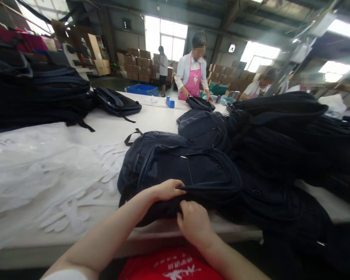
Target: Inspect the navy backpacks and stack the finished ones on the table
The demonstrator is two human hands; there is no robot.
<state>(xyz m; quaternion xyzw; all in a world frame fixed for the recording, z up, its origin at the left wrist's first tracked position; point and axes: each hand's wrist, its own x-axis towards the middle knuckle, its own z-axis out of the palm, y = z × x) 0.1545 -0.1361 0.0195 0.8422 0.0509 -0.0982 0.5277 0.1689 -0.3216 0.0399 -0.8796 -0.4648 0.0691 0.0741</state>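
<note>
A dark navy backpack lies on the white table in front of me, its front pocket facing up and its black top loop pointing to the far left. My left hand is closed on the backpack's near side edge, thumb and fingers pinching the fabric. Just below and to the right, my right hand has its fingers curled against the same near side of the bag. Its fingertips are partly hidden in the dark cloth.
More dark backpacks are heaped on the right, and another pile stands at the left. White cut-out pieces and clear plastic bags cover the table's left. A blue tape dispenser stands near a co-worker in a pink apron.
</note>
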